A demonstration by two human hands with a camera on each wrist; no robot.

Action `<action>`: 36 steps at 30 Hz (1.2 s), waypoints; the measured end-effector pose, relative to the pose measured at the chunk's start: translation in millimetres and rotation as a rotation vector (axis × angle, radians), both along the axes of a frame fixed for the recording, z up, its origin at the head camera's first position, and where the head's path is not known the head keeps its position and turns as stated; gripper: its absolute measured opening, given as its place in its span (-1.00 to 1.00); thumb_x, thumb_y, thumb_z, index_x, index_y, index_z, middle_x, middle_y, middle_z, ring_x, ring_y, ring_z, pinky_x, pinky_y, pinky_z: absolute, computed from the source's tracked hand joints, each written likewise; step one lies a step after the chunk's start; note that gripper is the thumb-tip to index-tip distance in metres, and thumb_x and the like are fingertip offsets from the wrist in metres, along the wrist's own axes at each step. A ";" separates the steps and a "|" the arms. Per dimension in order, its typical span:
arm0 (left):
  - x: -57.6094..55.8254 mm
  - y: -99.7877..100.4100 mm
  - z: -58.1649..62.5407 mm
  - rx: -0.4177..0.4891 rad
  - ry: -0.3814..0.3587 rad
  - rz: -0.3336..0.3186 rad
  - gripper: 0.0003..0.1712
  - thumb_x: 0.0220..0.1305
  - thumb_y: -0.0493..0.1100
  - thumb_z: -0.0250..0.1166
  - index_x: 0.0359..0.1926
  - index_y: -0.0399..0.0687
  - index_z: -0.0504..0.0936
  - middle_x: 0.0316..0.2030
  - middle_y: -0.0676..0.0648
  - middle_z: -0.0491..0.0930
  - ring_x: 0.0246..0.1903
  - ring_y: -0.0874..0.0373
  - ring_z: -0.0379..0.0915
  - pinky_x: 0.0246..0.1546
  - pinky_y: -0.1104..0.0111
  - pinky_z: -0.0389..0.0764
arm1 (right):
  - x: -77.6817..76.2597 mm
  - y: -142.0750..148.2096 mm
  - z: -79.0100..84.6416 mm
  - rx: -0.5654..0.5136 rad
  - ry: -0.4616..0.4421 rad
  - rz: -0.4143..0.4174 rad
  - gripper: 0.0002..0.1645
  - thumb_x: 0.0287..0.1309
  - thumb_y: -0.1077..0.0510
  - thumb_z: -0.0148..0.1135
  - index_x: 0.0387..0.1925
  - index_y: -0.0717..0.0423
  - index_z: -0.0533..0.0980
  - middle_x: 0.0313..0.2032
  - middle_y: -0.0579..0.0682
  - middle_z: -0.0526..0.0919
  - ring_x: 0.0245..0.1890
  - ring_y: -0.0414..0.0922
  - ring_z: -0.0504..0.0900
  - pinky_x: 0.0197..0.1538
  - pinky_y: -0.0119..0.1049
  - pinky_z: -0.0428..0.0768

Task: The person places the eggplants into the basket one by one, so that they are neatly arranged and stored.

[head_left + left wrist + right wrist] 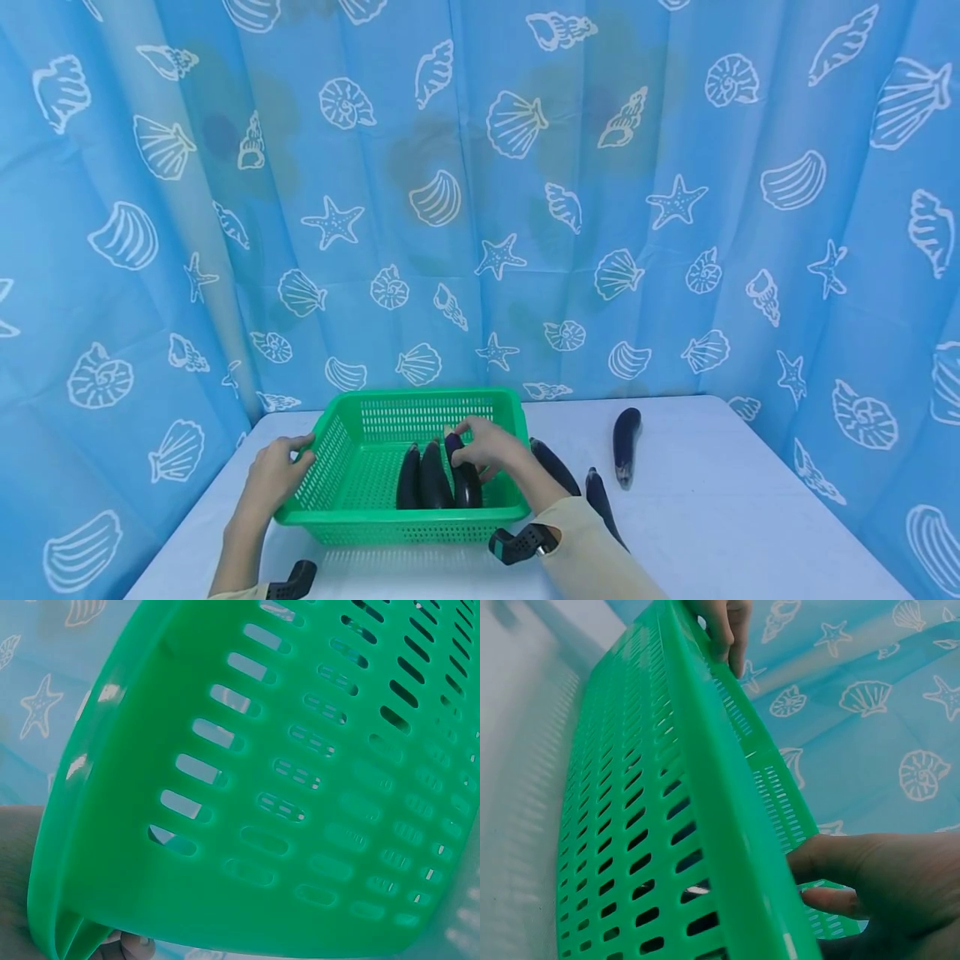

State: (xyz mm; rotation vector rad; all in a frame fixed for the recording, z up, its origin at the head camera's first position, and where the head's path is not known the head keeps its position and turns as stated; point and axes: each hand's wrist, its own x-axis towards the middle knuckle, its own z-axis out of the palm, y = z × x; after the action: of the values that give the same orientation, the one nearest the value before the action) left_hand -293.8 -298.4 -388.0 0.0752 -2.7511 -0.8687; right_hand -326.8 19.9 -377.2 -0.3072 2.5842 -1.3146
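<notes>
Here, right hand [489, 447] pinching a dark eggplant [468, 485], grip partly hidden from here, bottom centre of the frame, inside a green basket [360, 521], two eggplants [433, 483] alongside, left hand [273, 473] gripping the basket's left rim [79, 765], three loose eggplants [626, 442] lower right on white table [735, 500]

A light-blue shell-print curtain [480, 200] hangs behind and along both sides of a white tabletop [735, 500]; its vertical folds show between white-outlined starfish [333, 222], scallop shells [517, 125] and spiral shells [347, 103]; muted darker blotches [221, 137] blur the upper fabric; a paler band [197, 233] runs down the left corner; the light is soft, fairly even.
</notes>
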 end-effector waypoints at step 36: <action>2.2 0.7 -0.1 0.008 0.014 -0.013 -0.49 0.29 -0.25 0.09 0.23 -0.42 0.46 0.09 -0.48 0.52 -0.63 0.13 0.23 -0.54 0.33 0.33 | 5.7 -2.5 -3.8 0.078 -0.112 0.049 -0.44 0.19 0.13 0.31 0.21 0.14 0.42 0.03 0.21 0.56 -0.10 0.21 0.64 -0.24 0.06 0.67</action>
State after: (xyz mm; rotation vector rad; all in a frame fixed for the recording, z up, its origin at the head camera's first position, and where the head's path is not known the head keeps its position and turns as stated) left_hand -291.6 -297.7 -388.1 0.0527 -2.7379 -0.8809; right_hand -321.1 17.4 -381.0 -0.2732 2.5110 -1.1769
